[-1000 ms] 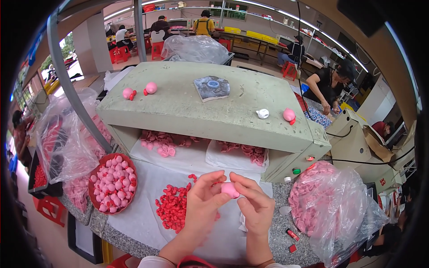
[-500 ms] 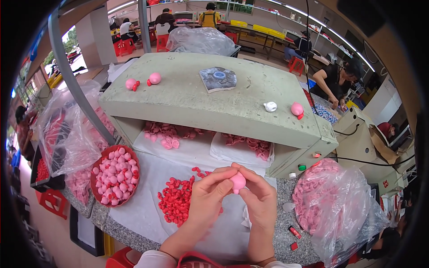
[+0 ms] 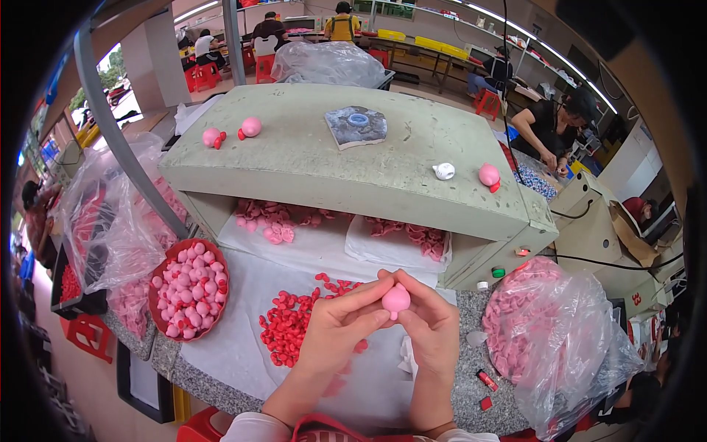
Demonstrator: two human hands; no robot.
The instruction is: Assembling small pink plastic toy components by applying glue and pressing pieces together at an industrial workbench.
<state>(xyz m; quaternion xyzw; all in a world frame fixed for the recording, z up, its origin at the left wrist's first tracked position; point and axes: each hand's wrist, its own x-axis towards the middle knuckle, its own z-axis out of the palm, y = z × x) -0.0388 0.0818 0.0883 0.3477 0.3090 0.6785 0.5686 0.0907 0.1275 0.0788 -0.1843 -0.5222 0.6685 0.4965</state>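
A round pink rubbery piece (image 3: 396, 297), with a small stem pointing down at me, sits between my two hands over the table. My left hand (image 3: 340, 324) pinches it from the left, thumb near the stem. From the other side, my right hand (image 3: 432, 323) closes on it too, its index finger meeting the left fingertips behind the ball. Just left of my left hand lies a loose pile of small red bean-shaped parts (image 3: 283, 335) on white sheeting (image 3: 236, 353). A red bowl (image 3: 157, 318) farther left is heaped with pink balls that have red parts among them.
A pale green metal oven-like box (image 3: 309, 162) stands ahead, pink pieces inside its opening; pink balls and a white piece (image 3: 443, 172) rest on top. To the right, clear plastic (image 3: 574, 346) covers a heap of pink pieces. A co-worker (image 3: 552, 129) works at far right.
The pink piece has been turned a little in my fingers, so its round side and stem show more fully. Both thumbs have shifted down toward the stem.
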